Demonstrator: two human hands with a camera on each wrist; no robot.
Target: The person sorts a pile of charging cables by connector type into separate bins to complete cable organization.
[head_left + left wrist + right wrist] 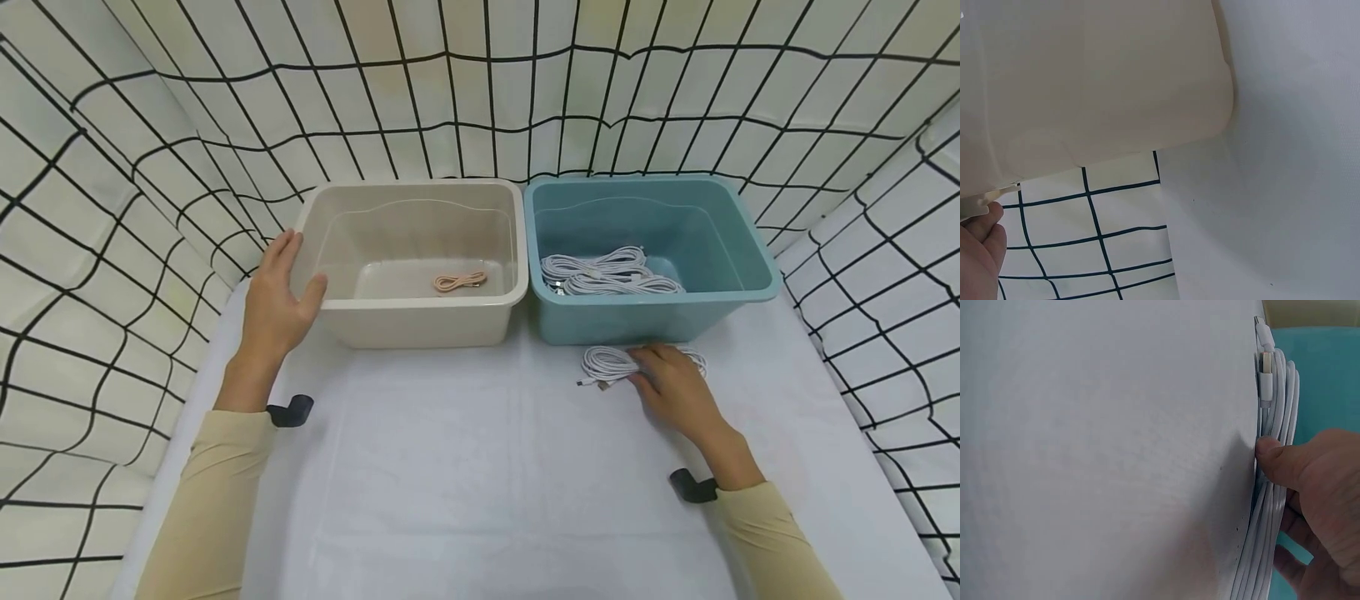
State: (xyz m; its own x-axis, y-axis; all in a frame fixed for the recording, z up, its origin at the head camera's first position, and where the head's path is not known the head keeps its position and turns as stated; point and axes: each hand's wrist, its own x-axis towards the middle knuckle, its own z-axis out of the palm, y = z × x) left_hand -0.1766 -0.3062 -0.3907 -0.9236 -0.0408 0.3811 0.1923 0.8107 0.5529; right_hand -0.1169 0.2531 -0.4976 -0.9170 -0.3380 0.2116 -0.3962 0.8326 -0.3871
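My right hand (678, 392) pinches a coiled white USB cable (607, 363) in front of the teal bin. In the right wrist view, the thumb lies across the white strands and the cable's plugs (1265, 381) point away beyond it. My left hand (276, 304) rests against the left end of the beige bin (420, 327), fingers extended along its side and thumb near the front corner. A small orange-tan coiled cable (459, 282) lies inside the beige bin. Several white coiled cables (611, 273) lie in the teal bin (622, 321).
The two bins stand side by side at the back of a table covered with white cloth (450, 467). Black wire grid panels (480, 92) rise behind them and along both sides, with pale sheeting beyond. A dark wrist mount (291, 412) sits on each arm.
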